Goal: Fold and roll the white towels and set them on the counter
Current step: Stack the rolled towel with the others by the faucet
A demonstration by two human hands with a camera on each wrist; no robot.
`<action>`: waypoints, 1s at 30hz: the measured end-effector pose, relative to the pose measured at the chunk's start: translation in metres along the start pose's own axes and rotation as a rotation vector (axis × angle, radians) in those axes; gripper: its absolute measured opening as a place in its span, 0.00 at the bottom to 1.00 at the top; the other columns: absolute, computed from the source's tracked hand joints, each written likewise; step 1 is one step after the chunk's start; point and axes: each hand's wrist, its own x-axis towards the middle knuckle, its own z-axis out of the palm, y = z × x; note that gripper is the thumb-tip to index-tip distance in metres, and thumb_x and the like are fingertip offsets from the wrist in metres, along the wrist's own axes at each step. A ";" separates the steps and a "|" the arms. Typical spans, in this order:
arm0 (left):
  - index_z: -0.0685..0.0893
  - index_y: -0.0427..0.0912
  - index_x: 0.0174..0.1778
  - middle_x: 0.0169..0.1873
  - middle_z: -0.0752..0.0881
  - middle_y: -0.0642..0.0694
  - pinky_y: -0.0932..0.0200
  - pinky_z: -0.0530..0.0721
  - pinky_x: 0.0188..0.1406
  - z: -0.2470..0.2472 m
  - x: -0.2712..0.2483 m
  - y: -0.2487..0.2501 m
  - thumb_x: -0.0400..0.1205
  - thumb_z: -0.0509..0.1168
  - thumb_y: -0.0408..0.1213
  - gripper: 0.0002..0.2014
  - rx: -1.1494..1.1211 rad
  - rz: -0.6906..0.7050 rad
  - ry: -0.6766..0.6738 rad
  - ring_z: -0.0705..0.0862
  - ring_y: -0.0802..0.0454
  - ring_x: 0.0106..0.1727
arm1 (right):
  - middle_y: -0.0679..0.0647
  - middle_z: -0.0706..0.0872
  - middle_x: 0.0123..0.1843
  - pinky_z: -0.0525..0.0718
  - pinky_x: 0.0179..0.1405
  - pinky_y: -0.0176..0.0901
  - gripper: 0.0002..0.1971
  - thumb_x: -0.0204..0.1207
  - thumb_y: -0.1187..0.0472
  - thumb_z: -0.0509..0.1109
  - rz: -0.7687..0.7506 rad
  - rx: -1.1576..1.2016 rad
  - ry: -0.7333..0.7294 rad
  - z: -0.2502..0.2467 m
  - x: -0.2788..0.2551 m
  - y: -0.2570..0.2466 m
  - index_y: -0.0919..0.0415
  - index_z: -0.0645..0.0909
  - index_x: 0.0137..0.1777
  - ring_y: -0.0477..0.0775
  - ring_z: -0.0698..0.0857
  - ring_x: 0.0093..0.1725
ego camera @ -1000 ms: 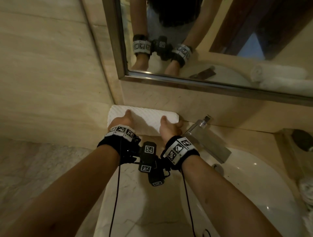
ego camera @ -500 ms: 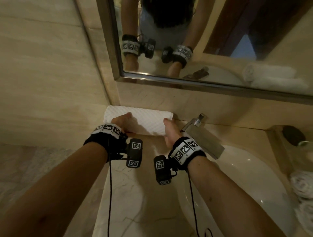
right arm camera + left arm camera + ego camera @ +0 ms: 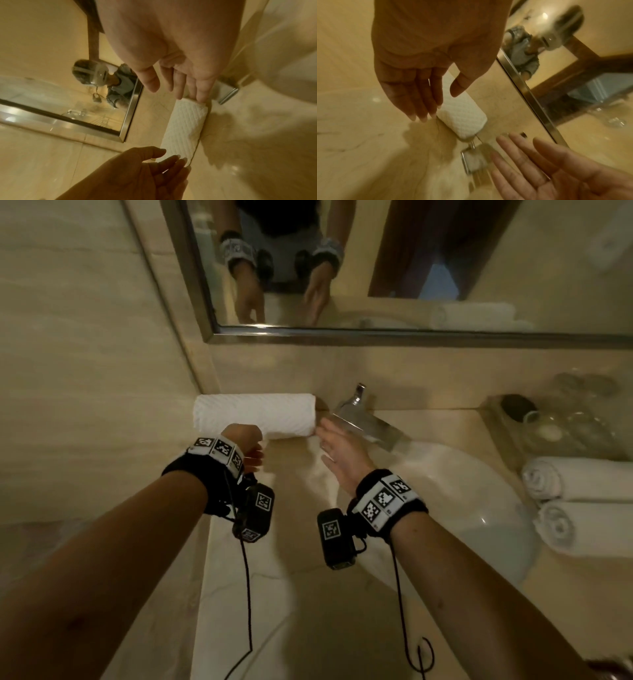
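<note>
A rolled white towel (image 3: 255,414) lies on the beige counter (image 3: 274,594) against the back wall, left of the faucet. My left hand (image 3: 248,450) hovers just in front of its left half, fingers loose and holding nothing. My right hand (image 3: 329,440) is open, palm inward, with its fingertips by the roll's right end; I cannot tell if they touch it. The left wrist view shows the left hand (image 3: 436,97) with straight fingers above the towel (image 3: 462,116). In the right wrist view the right hand (image 3: 176,93) reaches toward the towel (image 3: 185,124).
A chrome faucet (image 3: 363,419) stands right of the roll, over the white sink basin (image 3: 462,508). Two more rolled white towels (image 3: 579,479) (image 3: 582,529) lie on the counter at far right. Behind them sits a tray with glasses (image 3: 565,419). A framed mirror (image 3: 376,332) hangs above.
Both hands rested on the roll a second ago. They have since drawn back toward me and come off it, spreading apart. The towel stays against the wall.
</note>
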 end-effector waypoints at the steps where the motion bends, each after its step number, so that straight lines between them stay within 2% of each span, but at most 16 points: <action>1: 0.77 0.32 0.35 0.33 0.81 0.37 0.54 0.80 0.34 0.012 -0.006 -0.005 0.82 0.60 0.35 0.12 0.048 -0.004 -0.041 0.80 0.42 0.32 | 0.47 0.82 0.65 0.75 0.66 0.41 0.20 0.84 0.61 0.62 -0.006 0.026 0.011 -0.011 -0.013 0.004 0.53 0.72 0.76 0.45 0.79 0.63; 2: 0.77 0.33 0.35 0.33 0.81 0.38 0.54 0.80 0.34 0.024 -0.011 -0.010 0.82 0.60 0.35 0.12 0.113 0.012 -0.090 0.80 0.42 0.32 | 0.51 0.83 0.67 0.76 0.67 0.45 0.19 0.83 0.61 0.63 -0.005 0.044 0.032 -0.022 -0.024 0.008 0.56 0.74 0.74 0.50 0.81 0.65; 4: 0.77 0.34 0.36 0.33 0.82 0.38 0.54 0.80 0.35 0.047 -0.025 -0.018 0.83 0.59 0.35 0.11 0.175 0.014 -0.149 0.81 0.43 0.33 | 0.56 0.87 0.63 0.79 0.66 0.51 0.16 0.82 0.64 0.63 0.008 0.070 0.099 -0.043 -0.040 0.014 0.60 0.79 0.68 0.55 0.85 0.62; 6: 0.78 0.34 0.37 0.33 0.84 0.39 0.54 0.82 0.36 0.072 -0.039 -0.024 0.82 0.59 0.36 0.10 0.239 0.010 -0.196 0.83 0.43 0.33 | 0.58 0.90 0.55 0.81 0.60 0.48 0.12 0.80 0.66 0.64 0.013 0.124 0.186 -0.068 -0.055 0.018 0.62 0.82 0.62 0.56 0.89 0.55; 9: 0.78 0.34 0.39 0.35 0.85 0.39 0.53 0.83 0.39 0.116 -0.059 -0.030 0.82 0.60 0.36 0.09 0.258 0.043 -0.264 0.84 0.44 0.36 | 0.56 0.89 0.45 0.83 0.47 0.42 0.10 0.80 0.69 0.63 -0.003 0.211 0.293 -0.113 -0.073 0.018 0.64 0.82 0.57 0.52 0.88 0.44; 11: 0.78 0.35 0.39 0.35 0.85 0.40 0.53 0.83 0.41 0.147 -0.070 -0.028 0.82 0.59 0.35 0.08 0.283 0.063 -0.285 0.85 0.45 0.37 | 0.55 0.88 0.42 0.82 0.43 0.40 0.10 0.80 0.69 0.62 0.004 0.239 0.341 -0.148 -0.080 0.020 0.63 0.82 0.55 0.50 0.87 0.41; 13: 0.78 0.36 0.39 0.35 0.85 0.40 0.53 0.83 0.39 0.182 -0.081 -0.025 0.82 0.59 0.34 0.08 0.281 0.077 -0.287 0.85 0.45 0.37 | 0.55 0.87 0.41 0.82 0.39 0.39 0.09 0.80 0.69 0.61 0.009 0.263 0.391 -0.186 -0.085 0.025 0.63 0.82 0.54 0.50 0.86 0.39; 15: 0.78 0.35 0.39 0.35 0.85 0.39 0.53 0.84 0.37 0.224 -0.093 -0.022 0.83 0.59 0.33 0.09 0.250 0.087 -0.288 0.85 0.45 0.35 | 0.54 0.86 0.40 0.80 0.36 0.38 0.09 0.80 0.68 0.60 0.022 0.271 0.430 -0.231 -0.093 0.031 0.62 0.82 0.51 0.49 0.85 0.38; 18: 0.77 0.34 0.40 0.34 0.84 0.39 0.53 0.84 0.32 0.297 -0.109 -0.023 0.83 0.59 0.34 0.08 0.218 0.065 -0.324 0.84 0.45 0.33 | 0.53 0.86 0.38 0.80 0.36 0.36 0.09 0.80 0.69 0.60 0.051 0.245 0.502 -0.311 -0.103 0.039 0.60 0.82 0.47 0.48 0.84 0.37; 20: 0.77 0.32 0.46 0.38 0.85 0.38 0.51 0.83 0.32 0.345 -0.117 -0.025 0.83 0.58 0.34 0.07 0.183 0.036 -0.370 0.85 0.45 0.37 | 0.54 0.84 0.37 0.79 0.35 0.36 0.07 0.80 0.69 0.61 0.076 0.234 0.588 -0.364 -0.105 0.039 0.62 0.81 0.47 0.49 0.83 0.35; 22: 0.75 0.31 0.53 0.42 0.83 0.36 0.49 0.84 0.37 0.390 -0.124 -0.028 0.83 0.59 0.35 0.10 0.132 -0.006 -0.412 0.84 0.44 0.40 | 0.53 0.82 0.35 0.78 0.34 0.37 0.06 0.80 0.67 0.62 0.122 0.190 0.701 -0.416 -0.106 0.038 0.65 0.82 0.48 0.49 0.80 0.33; 24: 0.74 0.30 0.61 0.45 0.81 0.35 0.45 0.84 0.45 0.427 -0.130 -0.030 0.83 0.60 0.38 0.15 0.104 -0.044 -0.436 0.83 0.42 0.43 | 0.57 0.83 0.39 0.80 0.39 0.41 0.13 0.80 0.65 0.61 0.140 0.019 0.775 -0.464 -0.107 0.040 0.70 0.83 0.58 0.54 0.82 0.37; 26: 0.72 0.31 0.66 0.51 0.80 0.33 0.41 0.84 0.50 0.456 -0.131 -0.030 0.82 0.64 0.44 0.23 0.092 -0.075 -0.434 0.82 0.39 0.48 | 0.64 0.86 0.54 0.81 0.51 0.46 0.19 0.80 0.62 0.60 0.182 -0.102 0.836 -0.503 -0.106 0.048 0.71 0.80 0.66 0.63 0.85 0.53; 27: 0.71 0.33 0.68 0.56 0.78 0.33 0.38 0.85 0.53 0.468 -0.131 -0.031 0.80 0.66 0.47 0.27 0.100 -0.088 -0.427 0.82 0.38 0.53 | 0.63 0.85 0.61 0.82 0.57 0.49 0.21 0.79 0.60 0.60 0.206 -0.147 0.887 -0.520 -0.107 0.051 0.69 0.80 0.67 0.64 0.84 0.60; 30: 0.66 0.39 0.76 0.71 0.70 0.35 0.34 0.82 0.59 0.498 -0.131 -0.034 0.74 0.70 0.58 0.40 0.127 -0.100 -0.409 0.78 0.34 0.63 | 0.65 0.79 0.70 0.80 0.63 0.52 0.24 0.75 0.57 0.63 0.272 -0.226 1.069 -0.552 -0.108 0.055 0.70 0.76 0.68 0.65 0.80 0.67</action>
